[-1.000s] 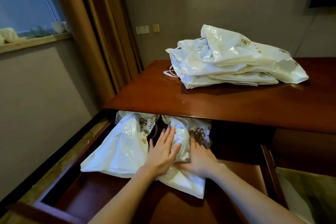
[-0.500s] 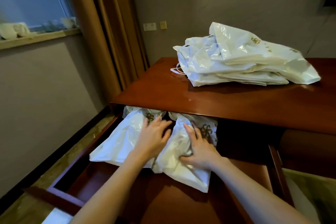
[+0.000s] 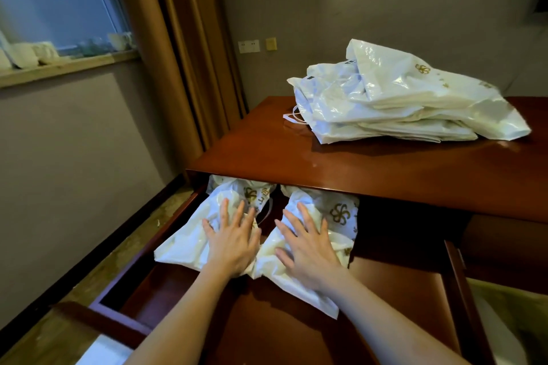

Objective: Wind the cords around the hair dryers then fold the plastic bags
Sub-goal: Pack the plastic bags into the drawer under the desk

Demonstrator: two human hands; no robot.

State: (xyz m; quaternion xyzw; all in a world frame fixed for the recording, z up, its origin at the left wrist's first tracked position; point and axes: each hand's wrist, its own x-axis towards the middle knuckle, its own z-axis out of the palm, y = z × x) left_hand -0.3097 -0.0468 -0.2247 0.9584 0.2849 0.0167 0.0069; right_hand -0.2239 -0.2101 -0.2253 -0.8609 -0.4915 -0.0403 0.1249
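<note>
Left hand (image 3: 234, 241) flat on left bag (image 3: 189, 234), right hand (image 3: 308, 246) on right bag (image 3: 335, 216) — both grips released, drawer (image 3: 124, 310)

Two white bags (image 3: 314, 225) with gold logos lie side by side in the drawer. A crumpled pile (image 3: 400, 98) of similar bags rests on the surface.

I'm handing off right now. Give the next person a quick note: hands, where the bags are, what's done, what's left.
Left hand: flat, fingers spread, pressing the left bag in the open drawer.
Right hand: flat too, pressing the right bag beside it.
Both bags lie side by side at the back of the drawer, partly under the desk top.
A pile of white bags sits loose on the desk top.
Done: two bags stowed in the drawer. No hair dryers or cords are visible.
Left: apparently fold the pile on the desk.
</note>
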